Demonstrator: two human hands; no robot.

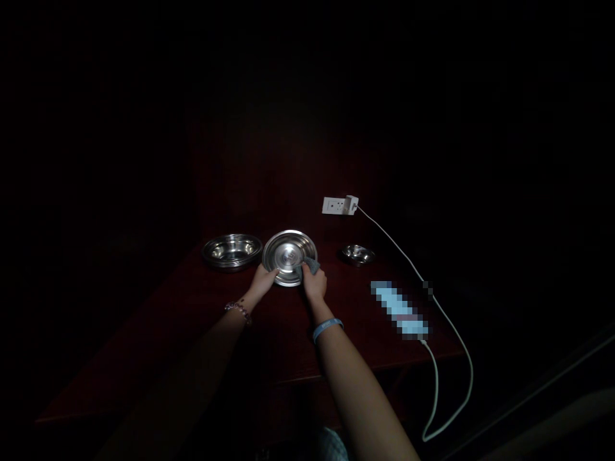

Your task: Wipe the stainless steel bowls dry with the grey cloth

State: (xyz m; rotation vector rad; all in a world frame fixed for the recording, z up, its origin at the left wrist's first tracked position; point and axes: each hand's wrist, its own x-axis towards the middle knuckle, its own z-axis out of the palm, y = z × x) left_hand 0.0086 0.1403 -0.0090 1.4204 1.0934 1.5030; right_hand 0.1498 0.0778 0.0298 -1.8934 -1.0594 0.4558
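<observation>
A shiny steel plate (287,253) is tilted up above the dark red table (192,320). My left hand (262,283) grips the plate's lower left rim. My right hand (313,282) is closed on a small grey cloth (310,266) pressed against the plate's right edge. A beaded bracelet is on my left wrist and a blue band on my right wrist.
A wide steel bowl (232,250) stands left of the plate and a small steel bowl (357,255) to its right. A white power strip (339,205) lies farther back, with a white cable (432,301) running to a blurred light-blue object (400,310). The surroundings are dark.
</observation>
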